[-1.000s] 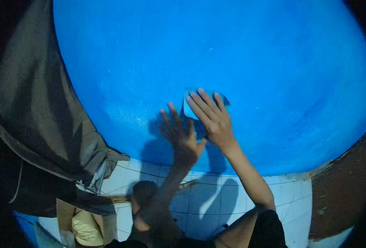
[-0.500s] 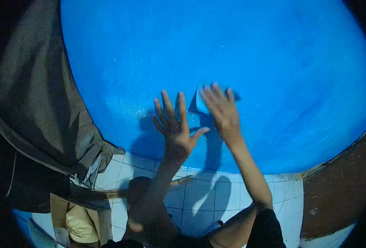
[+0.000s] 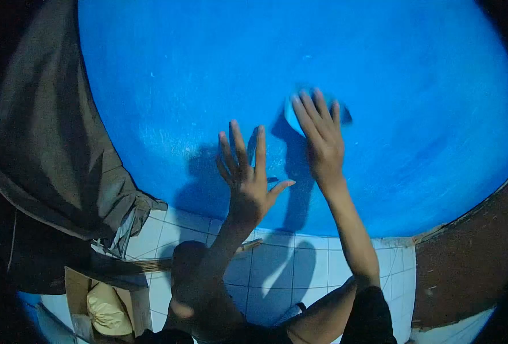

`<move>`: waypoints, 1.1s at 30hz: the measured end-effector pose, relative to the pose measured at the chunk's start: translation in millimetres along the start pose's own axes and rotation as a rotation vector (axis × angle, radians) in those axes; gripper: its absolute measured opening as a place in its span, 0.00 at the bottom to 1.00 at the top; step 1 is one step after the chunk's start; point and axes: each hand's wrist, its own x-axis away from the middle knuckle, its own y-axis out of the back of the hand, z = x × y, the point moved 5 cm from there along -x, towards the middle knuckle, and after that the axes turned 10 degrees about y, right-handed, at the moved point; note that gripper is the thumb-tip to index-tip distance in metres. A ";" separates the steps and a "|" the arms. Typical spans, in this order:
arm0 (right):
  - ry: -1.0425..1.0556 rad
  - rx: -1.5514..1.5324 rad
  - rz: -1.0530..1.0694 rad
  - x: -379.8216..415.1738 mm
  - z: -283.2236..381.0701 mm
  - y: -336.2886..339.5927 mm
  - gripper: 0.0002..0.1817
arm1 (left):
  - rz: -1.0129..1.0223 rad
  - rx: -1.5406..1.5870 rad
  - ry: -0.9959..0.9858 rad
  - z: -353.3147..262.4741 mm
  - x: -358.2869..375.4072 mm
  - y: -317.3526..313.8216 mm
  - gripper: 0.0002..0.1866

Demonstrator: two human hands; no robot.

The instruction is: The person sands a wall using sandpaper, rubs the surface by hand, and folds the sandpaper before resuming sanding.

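Against the blue wall, my right hand presses a thin pale sheet flat under its stretched fingers. The sheet's light edge curves out left of the fingers, and a dark corner shows to the right; most of it is covered by the hand. Lower and to the left, my left hand is spread open at the wall, thumb pointing right, holding nothing. Shadows of both arms fall on the wall around them.
A dark cloth hangs along the left. Beside my knee, a bundle of thin sticks lies near an open box with a yellowish bag inside. White tiles line the floor; a brown panel is at right.
My right hand has slid up and slightly right along the wall, carrying the sheet with it. The left hand stays spread in nearly the same place.
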 end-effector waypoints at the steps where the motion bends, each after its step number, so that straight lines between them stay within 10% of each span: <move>1: 0.036 -0.029 0.000 -29.7 2.8 4.6 0.27 | 0.011 -0.005 0.005 -0.3 1.0 -5.9 0.66; 25: -0.070 -0.033 0.170 59.7 14.9 -5.7 0.30 | -0.055 -0.041 0.008 7.8 8.4 -20.4 0.72; 33: 0.099 -0.125 -0.032 -40.9 23.2 -19.9 0.31 | -0.035 -0.097 0.021 9.0 11.1 -26.6 0.72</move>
